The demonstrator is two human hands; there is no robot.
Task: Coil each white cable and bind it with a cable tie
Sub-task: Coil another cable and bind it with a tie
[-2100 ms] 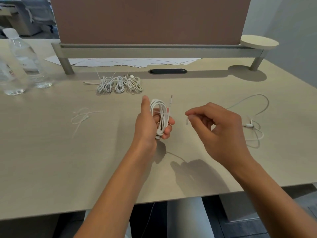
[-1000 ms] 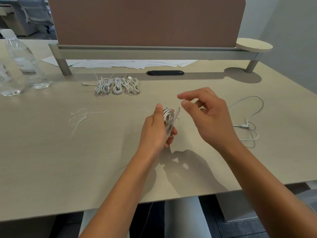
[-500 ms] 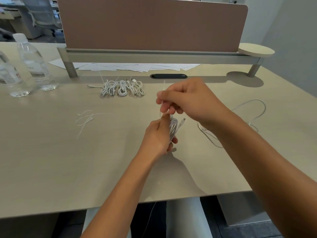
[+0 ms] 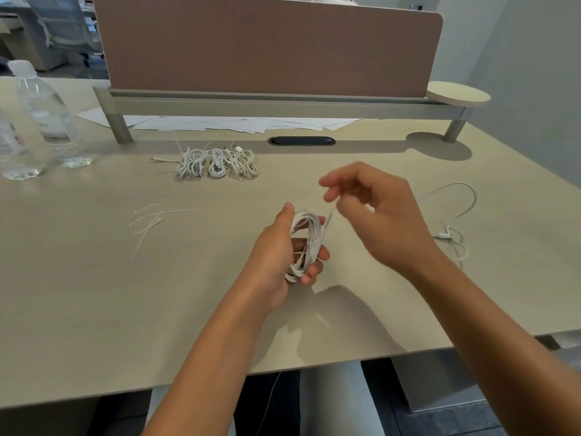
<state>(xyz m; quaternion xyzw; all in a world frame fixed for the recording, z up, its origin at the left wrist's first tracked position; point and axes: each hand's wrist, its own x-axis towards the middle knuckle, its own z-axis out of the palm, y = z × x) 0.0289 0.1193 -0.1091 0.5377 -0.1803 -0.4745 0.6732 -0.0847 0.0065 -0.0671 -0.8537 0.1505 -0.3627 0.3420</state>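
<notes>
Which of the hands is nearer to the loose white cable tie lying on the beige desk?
Left. The left hand is right of the loose white cable tie; the right hand is farther right.

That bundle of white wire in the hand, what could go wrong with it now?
1. The coiled cable has no tie yet; only the left hand holds it, so the loops might spring apart if those fingers loosen.
2. Its plug end sticks out loose and may unwind.
3. The right hand is blurred, and the cable ties lie far to the left, so reaching over may jostle the coil.
</notes>
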